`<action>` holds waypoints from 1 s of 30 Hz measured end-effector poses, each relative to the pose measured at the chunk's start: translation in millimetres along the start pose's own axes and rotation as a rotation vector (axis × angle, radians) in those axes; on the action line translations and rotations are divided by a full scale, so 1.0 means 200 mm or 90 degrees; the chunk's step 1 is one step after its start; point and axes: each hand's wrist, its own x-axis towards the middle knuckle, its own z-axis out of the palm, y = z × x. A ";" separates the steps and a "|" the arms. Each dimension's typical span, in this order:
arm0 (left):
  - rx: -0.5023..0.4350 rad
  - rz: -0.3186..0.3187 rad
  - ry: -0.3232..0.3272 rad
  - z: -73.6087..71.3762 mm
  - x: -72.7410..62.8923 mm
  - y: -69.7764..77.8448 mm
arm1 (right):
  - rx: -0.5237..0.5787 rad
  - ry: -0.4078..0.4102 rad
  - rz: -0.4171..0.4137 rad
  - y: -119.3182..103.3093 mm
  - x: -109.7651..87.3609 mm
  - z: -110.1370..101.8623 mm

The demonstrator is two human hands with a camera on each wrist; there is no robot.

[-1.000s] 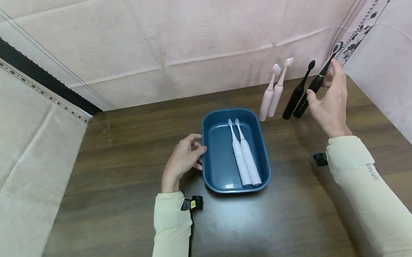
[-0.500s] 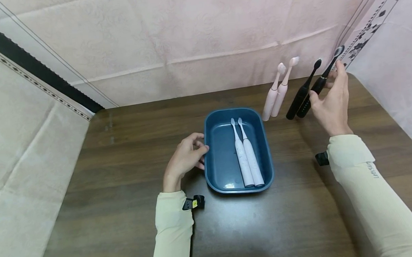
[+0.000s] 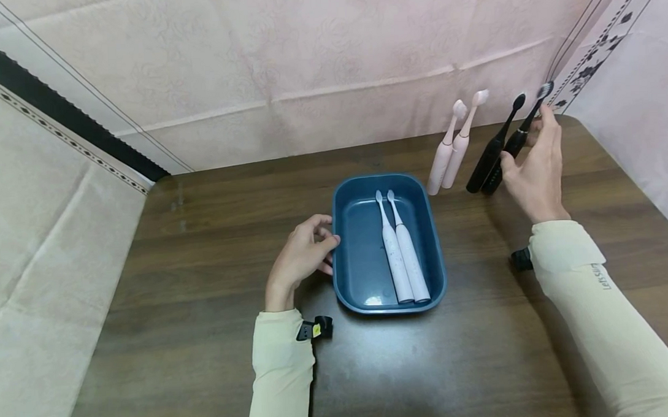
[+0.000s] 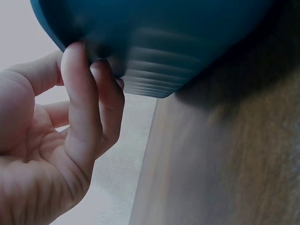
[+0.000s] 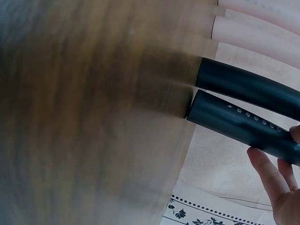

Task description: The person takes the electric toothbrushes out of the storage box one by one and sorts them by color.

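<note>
In the head view my right hand [image 3: 537, 171] pinches a black electric toothbrush [image 3: 515, 142] around its handle. That toothbrush stands on its base, bristles up. Close on its left stands a second black electric toothbrush [image 3: 487, 160]. The right wrist view shows small marks along the held toothbrush handle [image 5: 239, 123], with thumb and fingers on its upper part. My left hand [image 3: 299, 252] grips the left rim of a blue tray [image 3: 345, 294], fingers curled against its outer side [image 4: 154, 56]. Inside the tray lie two white electric toothbrushes [image 3: 395, 261] [image 3: 412, 261], side by side.
Two pink electric toothbrushes [image 3: 439, 165] [image 3: 456, 158] stand upright between the tray and the black pair. A pale cloth [image 3: 307, 68] hangs behind the wooden table [image 3: 203, 268], and more patterned cloth [image 3: 634, 100] rises at the right.
My right hand has shifted the held black toothbrush slightly left and nearer, closing the gap to the other black one. My left hand stays at the tray rim. The head view has shifted slightly.
</note>
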 end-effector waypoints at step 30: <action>0.014 0.006 0.004 0.00 0.00 0.00 | -0.024 -0.011 -0.004 -0.01 -0.04 0.00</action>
